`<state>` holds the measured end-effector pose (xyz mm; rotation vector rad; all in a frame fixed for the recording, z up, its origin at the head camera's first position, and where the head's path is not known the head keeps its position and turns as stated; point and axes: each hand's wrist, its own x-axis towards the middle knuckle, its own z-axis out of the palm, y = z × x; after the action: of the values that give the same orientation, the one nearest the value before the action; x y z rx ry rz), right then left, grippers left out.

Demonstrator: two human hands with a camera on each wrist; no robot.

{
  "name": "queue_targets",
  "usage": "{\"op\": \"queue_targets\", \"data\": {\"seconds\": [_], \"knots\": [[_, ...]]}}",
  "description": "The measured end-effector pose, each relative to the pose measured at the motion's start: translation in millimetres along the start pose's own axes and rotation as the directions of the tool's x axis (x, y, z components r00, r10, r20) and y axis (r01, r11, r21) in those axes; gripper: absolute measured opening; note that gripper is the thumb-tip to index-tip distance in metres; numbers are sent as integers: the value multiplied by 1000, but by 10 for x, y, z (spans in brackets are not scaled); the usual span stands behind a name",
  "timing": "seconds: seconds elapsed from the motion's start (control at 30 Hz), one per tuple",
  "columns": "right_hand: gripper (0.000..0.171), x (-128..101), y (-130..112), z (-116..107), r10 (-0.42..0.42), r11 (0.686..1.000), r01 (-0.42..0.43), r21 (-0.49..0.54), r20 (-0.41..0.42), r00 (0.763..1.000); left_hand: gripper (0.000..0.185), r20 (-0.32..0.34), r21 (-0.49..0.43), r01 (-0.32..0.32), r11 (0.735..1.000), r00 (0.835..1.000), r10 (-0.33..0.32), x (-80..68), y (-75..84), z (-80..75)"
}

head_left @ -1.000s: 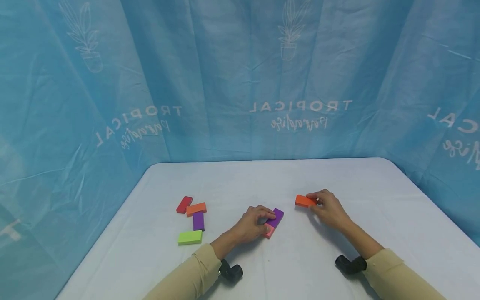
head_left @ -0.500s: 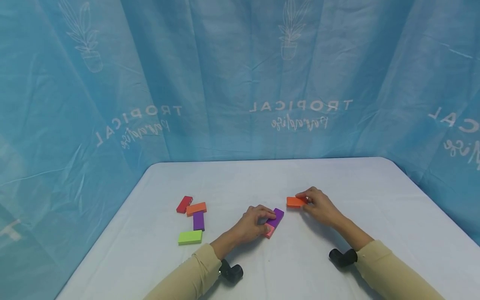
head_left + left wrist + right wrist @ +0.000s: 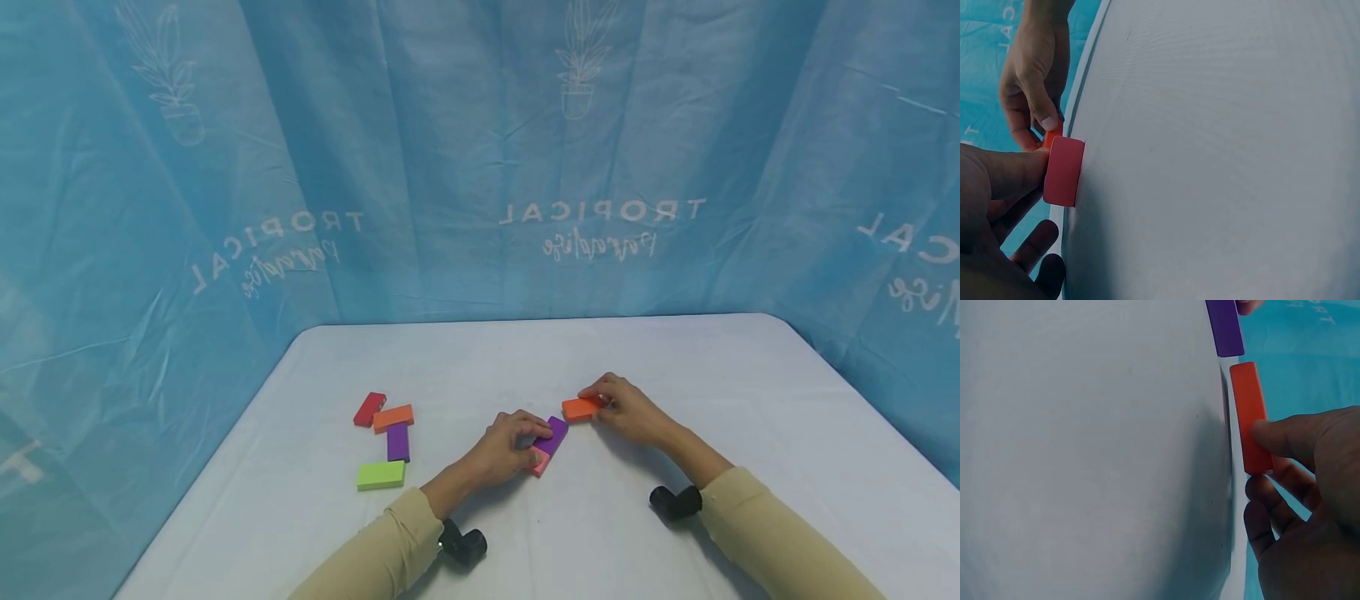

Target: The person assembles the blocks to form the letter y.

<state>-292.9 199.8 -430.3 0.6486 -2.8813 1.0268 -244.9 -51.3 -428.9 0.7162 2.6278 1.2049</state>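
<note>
My left hand [image 3: 497, 450] holds a purple block [image 3: 556, 430] and a pink block [image 3: 541, 467] that sit together in one slanted row near the table's middle. Its thumb is at the pink block, a finger on the purple one. In the left wrist view the pink block [image 3: 1064, 172] shows its end face. From the right, my right hand [image 3: 633, 412] pinches a bright orange block [image 3: 579, 409] by its near end. In the right wrist view a narrow gap shows between the orange block [image 3: 1248, 412] and the purple block [image 3: 1225, 328].
On the left of the white table [image 3: 465, 367] lie a red block [image 3: 369, 409], another orange block [image 3: 393, 418], a second purple block [image 3: 397, 442] and a lime green block [image 3: 380, 475]. A blue printed curtain [image 3: 450, 167] hangs around the back and sides.
My right hand has moved left with the orange block, bringing it up close to the purple block's far end. The left hand and its blocks have stayed put.
</note>
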Motion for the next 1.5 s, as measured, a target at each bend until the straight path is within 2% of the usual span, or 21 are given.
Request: {"op": "queue_targets", "data": {"seconds": [0.47, 0.93, 1.17, 1.5], "knots": [[32, 58, 18, 20, -25, 999, 26, -39, 41, 999, 31, -1, -5, 15, 1000, 1000, -15, 0, 8, 7], [34, 80, 10, 44, -32, 997, 36, -69, 52, 998, 31, -11, -3, 2, 1000, 1000, -2, 6, -19, 22], [42, 49, 21, 39, -25, 996, 25, -87, -5, 1000, 31, -4, -4, 5, 1000, 1000, -5, 6, -21, 20], [46, -13, -5, 26, 38, 995, -47, -93, -102, 994, 31, -5, 0, 4, 1000, 1000, -4, 2, -16, 11]]}}
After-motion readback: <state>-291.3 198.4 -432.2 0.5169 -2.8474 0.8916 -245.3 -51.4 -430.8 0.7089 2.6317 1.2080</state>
